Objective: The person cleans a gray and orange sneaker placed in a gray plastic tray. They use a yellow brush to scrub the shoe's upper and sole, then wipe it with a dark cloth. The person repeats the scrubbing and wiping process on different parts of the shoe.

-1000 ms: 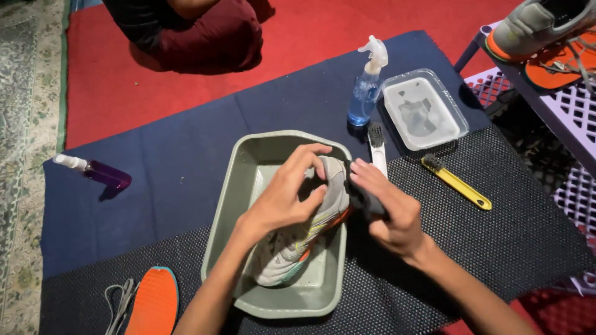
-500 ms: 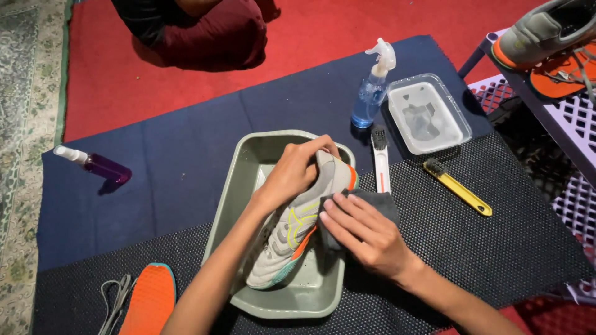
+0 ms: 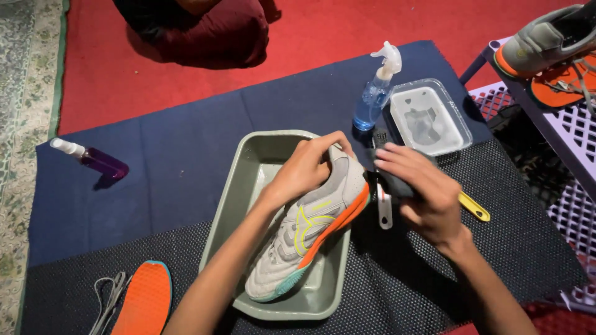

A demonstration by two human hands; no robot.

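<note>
One grey football shoe (image 3: 310, 239) with yellow lines and an orange sole edge lies tilted on its side in one grey-green plastic basin (image 3: 239, 186), heel end up toward the far rim, toe down near the close rim. The left hand (image 3: 307, 167) is closed over the heel and collar of the shoe, fingers curled across the top, thumb on the near side. The right hand (image 3: 422, 195) sits just beside the heel, to its right, wrapped around a dark cloth (image 3: 394, 183) that is pressed to the orange edge of the sole. So the shoe lies between the two hands at its heel end, its body running down and left from the grip.

Two spray bottles are in view: a blue one (image 3: 375, 93) standing upright beyond the basin, and a purple one (image 3: 93, 158) lying on its side, well apart to the left. One clear plastic tub (image 3: 428, 118) sits just beside the blue bottle. One white-handled brush (image 3: 383, 208) lies under the right hand, and one yellow-handled tool (image 3: 475, 208) pokes out past its fingers. One orange insole (image 3: 146, 301) lies at the near left, with one grey shoelace (image 3: 108, 298) beside it. A second grey shoe (image 3: 549, 37) rests on a purple lattice rack (image 3: 574, 133) at the right.
</note>
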